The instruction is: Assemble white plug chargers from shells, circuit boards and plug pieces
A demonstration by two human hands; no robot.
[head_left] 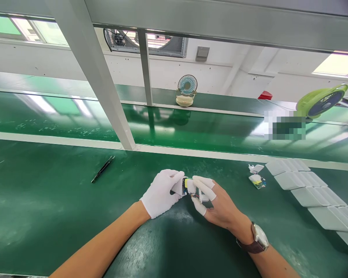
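Observation:
My left hand (163, 193), in a white glove, is closed around a white plastic housing (178, 188) above the green work surface. My right hand (213, 199) wears white finger cots and pinches a small circuit board assembly (189, 186) with a yellow part and a white cover. The board sits at the open end of the housing, partly hidden by the fingers; how deep it goes in I cannot tell. A small white plastic piece (203, 197) hangs by the right fingers, with thin wires near it.
Black tweezers (103, 169) lie to the left. At the right are another circuit board (258, 180), a small white plug piece (255, 168) and a row of white housings (310, 189). A metal post (104, 77) rises behind; beyond stand a small fan (187, 85) and a green fan (319, 101).

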